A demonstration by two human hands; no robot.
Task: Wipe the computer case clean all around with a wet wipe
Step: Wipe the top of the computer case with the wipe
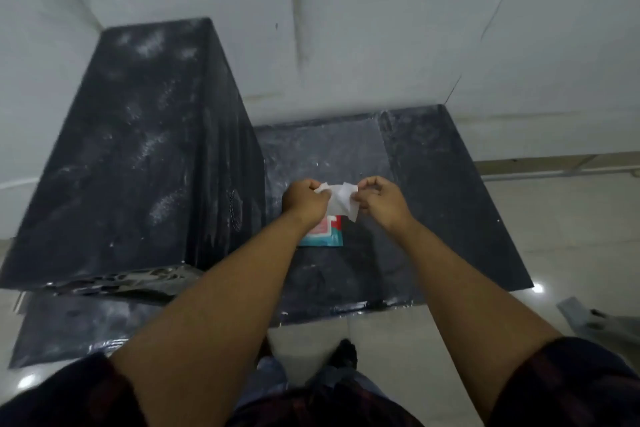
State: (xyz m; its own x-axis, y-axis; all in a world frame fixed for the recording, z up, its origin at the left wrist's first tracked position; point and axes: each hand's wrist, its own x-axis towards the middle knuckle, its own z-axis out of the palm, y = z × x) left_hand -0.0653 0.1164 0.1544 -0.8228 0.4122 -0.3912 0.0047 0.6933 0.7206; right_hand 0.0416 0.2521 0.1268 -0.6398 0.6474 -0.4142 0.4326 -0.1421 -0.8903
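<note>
While both arms are reaching out over the black sheet (433,201) on the floor, the left hand (303,199) and the right hand (384,199) are each pinching an edge of the white wet wipe (341,203) with curled fingers, holding it stretched between them. Just beneath, a red-and-teal wipe packet (323,236) is lying on the sheet. The dusty black computer case (138,149) is standing to the left, apart from both hands.

wipe packet (323,236): partly hidden behind left hand (304,199) | grey object (588,319): blurred, unidentifiable
</note>
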